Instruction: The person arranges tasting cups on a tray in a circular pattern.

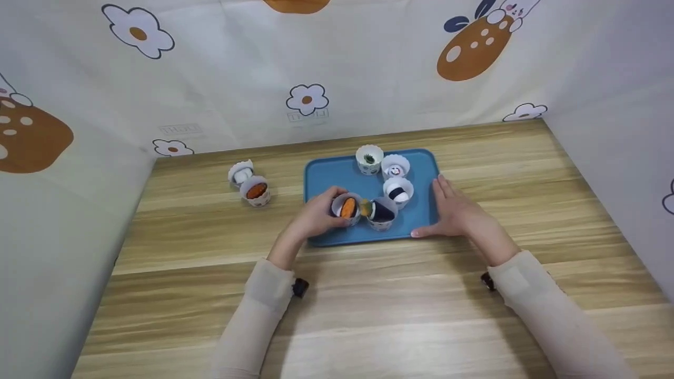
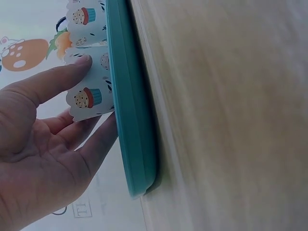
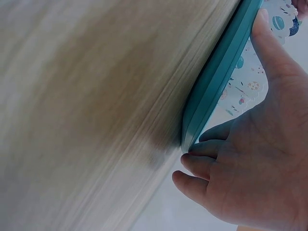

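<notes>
My left hand (image 1: pixel 318 213) holds a paper baking cup (image 2: pixel 89 91) between thumb and fingers, at the left front of a blue tray (image 1: pixel 337 176). Inside that cup lies an orange-topped toy sushi piece (image 1: pixel 348 208). Touching the tray's right side and front rim is my right hand (image 1: pixel 457 210), thumb and fingers spread. Beside the held cup stands another cup with a dark toy sushi piece (image 1: pixel 382 210), a small orange bit between them. Farther back on the tray are a cup with a white piece banded in black (image 1: pixel 398 192), a cup with a round roll (image 1: pixel 395 167) and a cup with something green (image 1: pixel 369 159).
Left of the tray, on the wooden table (image 1: pixel 210 242), two more cups stand close together: one with a white piece (image 1: pixel 242 175), one with a red-orange piece (image 1: pixel 257 190). A patterned cloth (image 1: pixel 231 95) hangs behind the table and along both sides.
</notes>
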The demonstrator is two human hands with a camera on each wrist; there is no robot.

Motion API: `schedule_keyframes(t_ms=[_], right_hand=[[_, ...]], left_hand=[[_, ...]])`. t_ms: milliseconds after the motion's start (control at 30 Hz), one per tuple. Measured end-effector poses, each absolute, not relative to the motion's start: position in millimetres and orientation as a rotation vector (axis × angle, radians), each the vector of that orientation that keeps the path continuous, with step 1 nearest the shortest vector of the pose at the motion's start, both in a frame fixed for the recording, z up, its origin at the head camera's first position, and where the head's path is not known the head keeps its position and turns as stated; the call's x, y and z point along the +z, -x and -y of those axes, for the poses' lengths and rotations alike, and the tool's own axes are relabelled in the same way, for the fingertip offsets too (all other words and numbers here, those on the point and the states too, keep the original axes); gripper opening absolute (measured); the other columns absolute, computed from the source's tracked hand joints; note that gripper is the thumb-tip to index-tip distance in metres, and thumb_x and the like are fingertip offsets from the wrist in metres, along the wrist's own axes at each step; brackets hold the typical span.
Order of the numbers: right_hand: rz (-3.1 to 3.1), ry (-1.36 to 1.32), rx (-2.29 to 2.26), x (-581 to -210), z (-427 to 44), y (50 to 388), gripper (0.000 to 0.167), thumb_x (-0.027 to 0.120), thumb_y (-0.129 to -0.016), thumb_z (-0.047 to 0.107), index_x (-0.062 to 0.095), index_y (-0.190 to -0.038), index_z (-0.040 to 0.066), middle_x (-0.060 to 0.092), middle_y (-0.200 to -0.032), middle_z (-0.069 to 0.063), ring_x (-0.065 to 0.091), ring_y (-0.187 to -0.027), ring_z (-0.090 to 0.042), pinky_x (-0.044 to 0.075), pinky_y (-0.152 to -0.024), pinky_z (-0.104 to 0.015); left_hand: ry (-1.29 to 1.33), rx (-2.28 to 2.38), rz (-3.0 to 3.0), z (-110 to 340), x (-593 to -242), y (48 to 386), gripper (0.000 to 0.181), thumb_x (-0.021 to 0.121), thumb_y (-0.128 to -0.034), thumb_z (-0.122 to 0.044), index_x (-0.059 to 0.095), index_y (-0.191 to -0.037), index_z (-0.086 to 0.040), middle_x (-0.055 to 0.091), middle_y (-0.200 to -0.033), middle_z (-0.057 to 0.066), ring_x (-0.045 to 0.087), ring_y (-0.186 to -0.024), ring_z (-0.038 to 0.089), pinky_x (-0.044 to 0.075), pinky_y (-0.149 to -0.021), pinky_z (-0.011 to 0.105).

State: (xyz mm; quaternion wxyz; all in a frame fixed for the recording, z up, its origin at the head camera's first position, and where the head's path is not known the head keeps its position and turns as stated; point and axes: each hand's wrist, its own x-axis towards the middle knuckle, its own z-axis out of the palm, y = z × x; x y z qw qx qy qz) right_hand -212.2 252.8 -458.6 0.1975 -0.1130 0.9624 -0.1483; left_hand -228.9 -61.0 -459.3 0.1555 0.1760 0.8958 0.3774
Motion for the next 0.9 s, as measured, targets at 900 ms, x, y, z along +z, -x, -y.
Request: schedule_keyframes(t_ms=[900], right_hand=[[-2.695,0.328,-0.407,-457.2,-253.1,211.6,0.14,0.075,-0.071,0.072,0.0,-0.154,-0.012,-0.005,-0.163,-0.031,0.001,-0.152,-0.049,0.012,-0.123,-0.058]], left_hand=[[-0.544,1.26,-2.462,74.1,-454.6,224.7,0.059,0.075,-0.0869,-0.006,0.048,-0.139,0.001,0.055,-0.14,0.02,0.054,-0.131,0.034,0.046,-0.109,0.046]])
